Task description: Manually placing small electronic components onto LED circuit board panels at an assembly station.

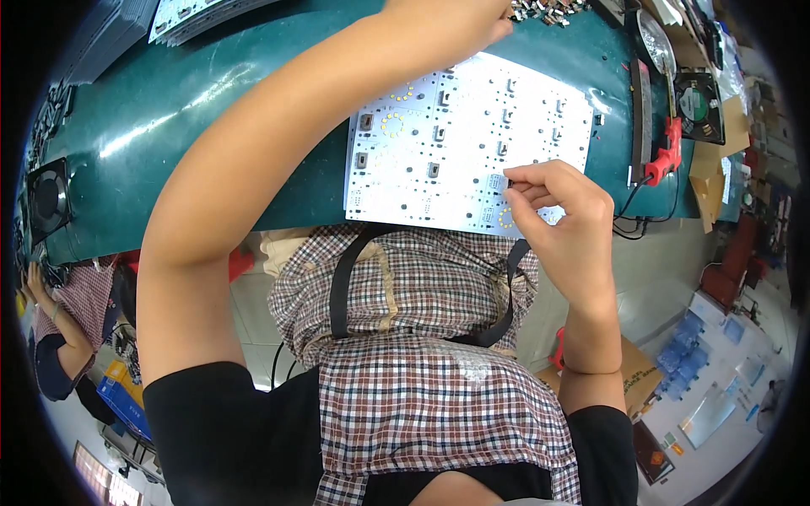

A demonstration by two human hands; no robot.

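A white circuit board panel [464, 143] lies on the green table in front of me, with several small slide switches [440, 133] standing on it in rows. Over its near right part, my right hand [565, 198] has thumb and forefinger pinched together on a small dark component, mostly hidden by the fingertips. My left arm reaches across the panel's far left corner. At the top edge is my left hand [460, 29], partly cut off, so its fingers hardly show. Just right of it lies a pile of small metal switches [548, 10].
Stacked white panels [198, 21] stand at the far left of the green table [177, 126]. On the right are a red-handled tool [666, 152] with a cable and a black fan [699, 105]. Another fan [49, 196] sits at the left edge, near another person's arm [63, 325].
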